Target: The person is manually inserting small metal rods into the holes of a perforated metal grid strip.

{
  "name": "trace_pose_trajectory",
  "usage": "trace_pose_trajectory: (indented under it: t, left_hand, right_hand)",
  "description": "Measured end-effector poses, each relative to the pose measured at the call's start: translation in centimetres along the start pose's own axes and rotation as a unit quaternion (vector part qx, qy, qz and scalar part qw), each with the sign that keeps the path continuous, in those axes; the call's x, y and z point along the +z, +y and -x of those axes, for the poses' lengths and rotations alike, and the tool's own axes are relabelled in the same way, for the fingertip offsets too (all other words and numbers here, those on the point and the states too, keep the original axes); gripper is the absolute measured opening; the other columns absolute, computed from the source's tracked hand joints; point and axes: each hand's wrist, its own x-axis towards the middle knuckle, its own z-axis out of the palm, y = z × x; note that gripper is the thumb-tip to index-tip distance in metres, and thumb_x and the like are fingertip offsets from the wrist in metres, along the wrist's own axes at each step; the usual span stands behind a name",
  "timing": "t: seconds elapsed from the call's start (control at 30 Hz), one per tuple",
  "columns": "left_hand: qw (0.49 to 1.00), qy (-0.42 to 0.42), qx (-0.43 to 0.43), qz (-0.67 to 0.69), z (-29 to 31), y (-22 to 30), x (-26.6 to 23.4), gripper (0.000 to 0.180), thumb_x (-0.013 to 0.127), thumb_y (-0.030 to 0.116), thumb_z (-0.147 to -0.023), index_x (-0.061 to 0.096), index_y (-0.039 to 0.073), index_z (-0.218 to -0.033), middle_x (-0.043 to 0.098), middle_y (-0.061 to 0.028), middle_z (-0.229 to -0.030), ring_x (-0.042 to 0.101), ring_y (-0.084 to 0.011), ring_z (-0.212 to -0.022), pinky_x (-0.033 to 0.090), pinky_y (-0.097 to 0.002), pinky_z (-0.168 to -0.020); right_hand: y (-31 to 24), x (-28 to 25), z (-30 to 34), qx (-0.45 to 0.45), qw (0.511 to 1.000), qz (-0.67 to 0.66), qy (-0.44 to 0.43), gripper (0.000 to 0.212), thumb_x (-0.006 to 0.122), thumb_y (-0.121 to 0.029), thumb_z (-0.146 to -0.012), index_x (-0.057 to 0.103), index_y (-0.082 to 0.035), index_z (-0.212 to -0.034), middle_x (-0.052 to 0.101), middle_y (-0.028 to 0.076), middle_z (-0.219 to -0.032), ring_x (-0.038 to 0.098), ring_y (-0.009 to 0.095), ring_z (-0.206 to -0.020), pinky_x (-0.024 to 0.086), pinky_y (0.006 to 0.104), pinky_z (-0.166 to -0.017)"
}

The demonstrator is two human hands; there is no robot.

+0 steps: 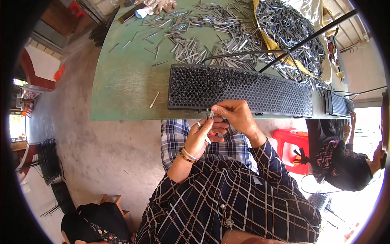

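Note:
My left hand [198,140] is closed on a few thin metal strips [209,115] that poke up past its fingers, just off the table's near edge. My right hand [240,117] pinches at the top of these strips with thumb and forefinger. White wraps and a bit of red show on the left fingers. Right beyond both hands lies a long black perforated tray [280,97]. Its left part is crowded with upright dark pieces [195,83] standing in the holes, while holes without pieces show across its right part.
Loose metal strips [189,51] spread over the green table [122,89]. More are heaped on a yellow-edged sack [284,28]. A single strip [154,99] lies left of the tray. Dark metal rods [308,38] cross above it. A co-worker [345,162] sits right, near a red stool [290,142].

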Motion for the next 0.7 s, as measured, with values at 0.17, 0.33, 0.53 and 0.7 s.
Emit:
trace_pose_trajectory:
  t: [0.17,0.33,0.53,0.7]
  left_hand:
    - [0.999,0.038,0.026,0.008,0.1,-0.5,0.0,0.038,0.043,0.031,-0.099,0.054,-0.002,-0.115,0.065,-0.017,-0.104,0.065,-0.0193,-0.087,0.059,-0.0324,-0.067]
    - [0.998,0.05,0.043,0.002,-0.1,-0.8,-0.7,0.037,0.042,0.031,-0.099,0.054,-0.001,-0.114,0.066,-0.0173,-0.1,0.066,-0.019,-0.082,0.058,-0.0311,-0.064]
    - [0.998,0.064,-0.012,0.007,0.1,-1.1,-1.2,0.038,0.044,0.032,-0.099,0.051,0.002,-0.121,0.065,-0.0176,-0.104,0.066,-0.0185,-0.085,0.057,-0.0301,-0.066]
    - [0.997,0.058,-0.051,0.028,0.1,-1.2,-1.2,0.039,0.046,0.033,-0.098,0.05,0.003,-0.123,0.065,-0.0176,-0.105,0.066,-0.0184,-0.088,0.057,-0.0308,-0.067]
  right_hand:
    - [-0.8,0.2,0.2,0.015,0.999,0.04,-0.008,0.023,0.069,-0.02,-0.086,0.069,0.004,-0.089,0.067,0.008,-0.071,0.057,0.007,-0.064,0.047,0.0248,-0.056]
    - [-0.7,0.2,0.4,-0.004,0.998,0.055,0.012,0.018,0.068,-0.016,-0.086,0.068,0.002,-0.092,0.067,0.005,-0.076,0.058,0.008,-0.069,0.047,0.0236,-0.061]
    - [-2.6,0.4,-1.3,-0.158,0.97,0.127,0.132,0.014,0.066,-0.011,-0.086,0.068,0.0,-0.094,0.067,0.008,-0.08,0.06,0.01,-0.069,0.048,0.0245,-0.063]
    - [-0.9,1.1,-3.2,-0.218,0.949,0.179,0.139,0.013,0.067,-0.012,-0.082,0.067,-0.001,-0.089,0.066,0.011,-0.08,0.063,0.025,-0.067,0.049,0.0323,-0.057]
